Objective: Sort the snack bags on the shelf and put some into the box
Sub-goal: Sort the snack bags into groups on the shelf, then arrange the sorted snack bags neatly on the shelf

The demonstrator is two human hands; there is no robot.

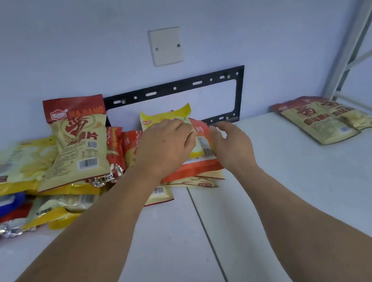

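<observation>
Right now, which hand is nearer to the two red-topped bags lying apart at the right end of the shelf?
Right. The right hand hovers mid-shelf, with bare shelf between it and the two red-topped bags. The left hand is farther left, gripping the yellow bag.

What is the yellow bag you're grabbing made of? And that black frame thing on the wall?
The yellow bag under the left hand looks like thin glossy plastic film: it shines and crinkles. The black frame looks like painted metal, flat, with punched slots and screws.

"MAJIANG" in orange capitals on red top band of upright bag [79, 139] — barcode lower on same bag. Other bags' print — too blurred to read.
</observation>
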